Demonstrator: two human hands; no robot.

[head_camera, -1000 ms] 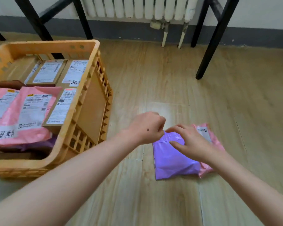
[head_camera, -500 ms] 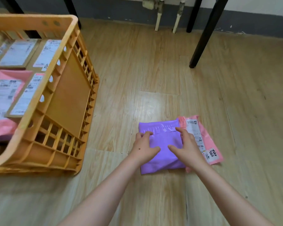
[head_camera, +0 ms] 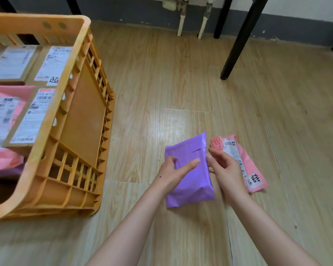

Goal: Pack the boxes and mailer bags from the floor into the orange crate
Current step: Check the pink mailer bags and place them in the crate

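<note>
Floor (head_camera: 181,73), wood planks, carries everything. Crate (head_camera: 81,112) sits left, orange, already loaded with labelled boxes (head_camera: 13,64) and pink bags (head_camera: 2,160); some room on top. Black table leg (head_camera: 238,39) stands far right, well clear of the work.

Purple bag (head_camera: 190,169) is centre, far edge tilted up off the floor, near edge looks down or close to it. Pink bag (head_camera: 244,162) lies flat just beside it on the right, label up, partly behind the right hand.

Left hand (head_camera: 173,171): thumb on top of the purple bag, fingers curled at its left edge, pinching it. Right hand (head_camera: 227,169): fingers bent at the bag's right edge, touching it; cannot tell if fully clamped, some motion blur. Both forearms reach in from the bottom, roughly parallel, wrists bent slightly inward toward each other, palms facing.

Step in hand, by my read: lift the purple bag and carry it left to the crate. To do it well: keep grip on both side edges so the soft bag does not fold or slip, raise it above the crate rim before moving sideways, lay it flat on the pink bags rather than dropping it on edge. Pink bag on the floor is left to do after; watch not to drag it along with the right wrist.
</note>
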